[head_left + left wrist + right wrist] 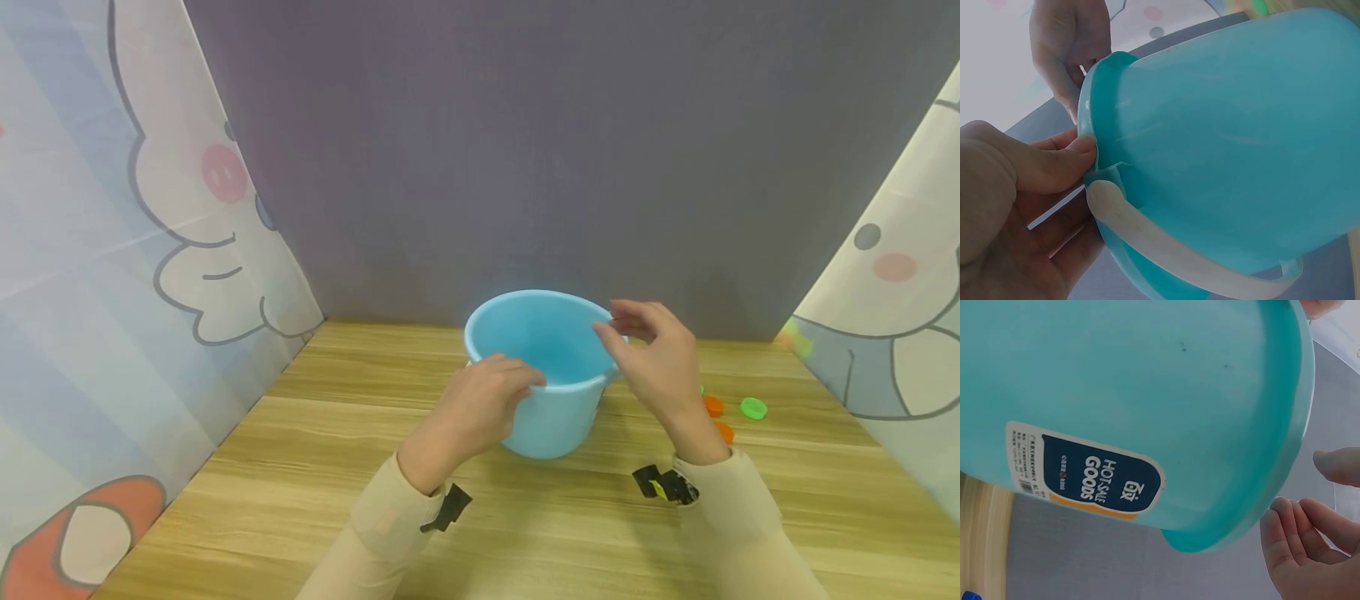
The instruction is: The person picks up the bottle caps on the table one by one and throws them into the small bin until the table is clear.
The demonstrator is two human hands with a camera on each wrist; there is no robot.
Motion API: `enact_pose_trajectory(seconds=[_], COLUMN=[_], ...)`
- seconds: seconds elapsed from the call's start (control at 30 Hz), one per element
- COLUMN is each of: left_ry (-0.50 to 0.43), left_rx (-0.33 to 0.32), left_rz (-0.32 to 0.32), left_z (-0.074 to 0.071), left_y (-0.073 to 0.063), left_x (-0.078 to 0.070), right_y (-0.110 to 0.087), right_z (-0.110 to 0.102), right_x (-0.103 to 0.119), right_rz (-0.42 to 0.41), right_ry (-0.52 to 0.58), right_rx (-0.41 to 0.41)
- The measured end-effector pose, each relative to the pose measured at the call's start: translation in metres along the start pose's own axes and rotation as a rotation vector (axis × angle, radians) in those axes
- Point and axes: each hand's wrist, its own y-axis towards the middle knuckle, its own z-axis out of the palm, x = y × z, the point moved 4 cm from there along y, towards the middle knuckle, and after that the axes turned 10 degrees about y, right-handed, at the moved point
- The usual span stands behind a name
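Note:
A light blue plastic bucket point(551, 421) with its mouth up is in front of me, at the middle of the table. My left hand point(483, 404) grips the bucket's near-left rim; in the left wrist view its thumb point(1054, 165) presses the outside. By that grip, a white handle point(1172, 247) hangs along the bucket's side. At the right rim is my right hand point(660, 362), its thumb and fingers parted and pinching nothing. The right wrist view shows those fingertips point(1285, 515) close to the rim; whether they touch it I cannot tell.
Orange caps point(713, 406) and a green cap point(753, 408) lie on the wooden table point(300, 492) right of the bucket. A blue item point(970, 595) shows at the right wrist view's corner. A grey panel point(525, 150) stands behind, with cartoon-printed cloths on both sides.

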Motion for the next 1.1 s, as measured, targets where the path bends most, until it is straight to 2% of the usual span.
enact_pose_trajectory(seconds=[0.67,0.9,1.1], left_ry=[-0.002,0.002,0.002], left_rx=[0.006,0.0,-0.004], left_rz=[0.002,0.0,0.003], left_z=[0.002,0.0,0.0], left_y=[0.001,0.0,0.0], left_x=[0.0,0.0,0.0], right_y=[-0.011,-0.01,-0.009], right_z=[-0.016,-0.02,-0.026], right_x=[-0.016,-0.019,-0.024], right_rz=[0.005,-0.013,0.028], right_ry=[0.037,0.032,0.003], right_rx=[-0.04,-0.045,-0.046])
